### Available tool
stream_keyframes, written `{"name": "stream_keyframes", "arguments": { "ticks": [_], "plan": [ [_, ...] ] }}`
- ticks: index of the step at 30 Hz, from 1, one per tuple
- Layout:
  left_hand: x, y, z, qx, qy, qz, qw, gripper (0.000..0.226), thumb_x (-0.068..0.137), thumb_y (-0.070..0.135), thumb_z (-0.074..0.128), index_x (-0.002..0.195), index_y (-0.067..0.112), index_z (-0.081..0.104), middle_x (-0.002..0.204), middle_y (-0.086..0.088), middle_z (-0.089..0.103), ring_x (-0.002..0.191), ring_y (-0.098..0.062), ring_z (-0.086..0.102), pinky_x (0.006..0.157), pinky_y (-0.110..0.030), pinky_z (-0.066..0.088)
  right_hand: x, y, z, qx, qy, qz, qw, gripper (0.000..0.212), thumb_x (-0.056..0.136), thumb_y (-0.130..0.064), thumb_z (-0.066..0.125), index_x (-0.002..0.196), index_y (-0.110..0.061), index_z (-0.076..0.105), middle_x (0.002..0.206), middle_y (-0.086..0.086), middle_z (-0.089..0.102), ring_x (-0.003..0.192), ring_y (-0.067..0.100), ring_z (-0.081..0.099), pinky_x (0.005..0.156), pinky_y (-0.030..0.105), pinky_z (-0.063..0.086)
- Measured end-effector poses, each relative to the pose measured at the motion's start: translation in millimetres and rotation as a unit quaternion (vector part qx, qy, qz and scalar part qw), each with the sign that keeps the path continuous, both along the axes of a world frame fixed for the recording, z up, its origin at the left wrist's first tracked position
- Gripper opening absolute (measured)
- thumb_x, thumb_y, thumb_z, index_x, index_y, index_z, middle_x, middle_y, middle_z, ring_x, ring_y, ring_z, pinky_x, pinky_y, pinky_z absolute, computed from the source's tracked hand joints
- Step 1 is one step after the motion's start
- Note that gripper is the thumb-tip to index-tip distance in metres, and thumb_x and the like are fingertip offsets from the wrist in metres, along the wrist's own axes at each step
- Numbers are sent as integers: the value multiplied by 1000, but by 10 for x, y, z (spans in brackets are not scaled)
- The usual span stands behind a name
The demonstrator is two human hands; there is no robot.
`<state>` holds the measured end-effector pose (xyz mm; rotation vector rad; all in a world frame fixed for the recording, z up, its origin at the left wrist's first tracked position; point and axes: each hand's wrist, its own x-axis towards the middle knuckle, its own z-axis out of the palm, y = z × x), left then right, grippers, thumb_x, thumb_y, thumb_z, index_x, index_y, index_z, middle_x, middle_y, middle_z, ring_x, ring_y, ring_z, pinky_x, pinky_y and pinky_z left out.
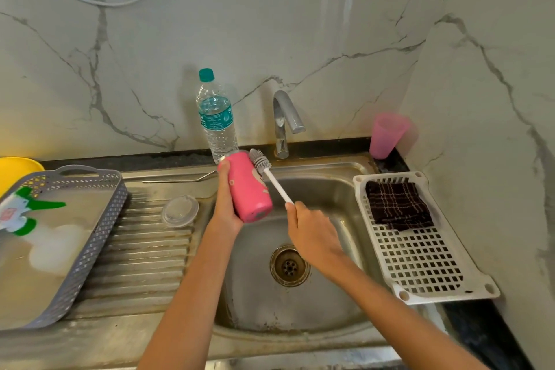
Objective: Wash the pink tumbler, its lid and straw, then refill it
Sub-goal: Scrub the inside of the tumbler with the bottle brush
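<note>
Fingers of the left hand (225, 204) curl round the pink cylindrical tumbler (247, 189), mid-frame over the steel sink (318, 198), mouth angled up-left; right hand (312, 228) grips the white-handled grey bottle brush (260, 161), bristles just right of that mouth, not inside.

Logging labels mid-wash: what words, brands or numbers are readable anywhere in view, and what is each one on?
On the water bottle: teal label with white print, too small and blurred to read.
On the spray bottle: red and white label, blurred, unreadable.
On the pink tumbler: a white motif only, no words legible.
No other writing shows; nothing can be quoted.
</note>
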<state>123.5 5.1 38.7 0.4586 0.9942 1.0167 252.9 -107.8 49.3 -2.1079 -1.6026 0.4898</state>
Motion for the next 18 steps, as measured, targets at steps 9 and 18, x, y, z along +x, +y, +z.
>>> {"name": "stream_keyframes", "arguments": {
  "ticks": [9, 18],
  "plan": [
    [77, -73, -116, -18, -4, 3, 1000, 61, 86, 66, 54, 124, 19, 56, 99, -11, 71, 86, -26, 71, 71, -40, 61, 21, -154, -64, -47, 18, -18, 999, 48, 103, -44, 20, 104, -12, 56, 97, 16, 66, 95, 38, 60, 75, 40, 44],
    [-62, 77, -149, -20, -4, 11, 1000, 54, 90, 66, 45, 105, 18, 63, 74, -7, 73, 66, -22, 70, 61, -34, 59, 1, -391, -106, -49, -23, 19, 998, 46, 103, -43, 19, 104, -14, 55, 90, 12, 67, 86, 34, 63, 68, 38, 44]
  ]
}}
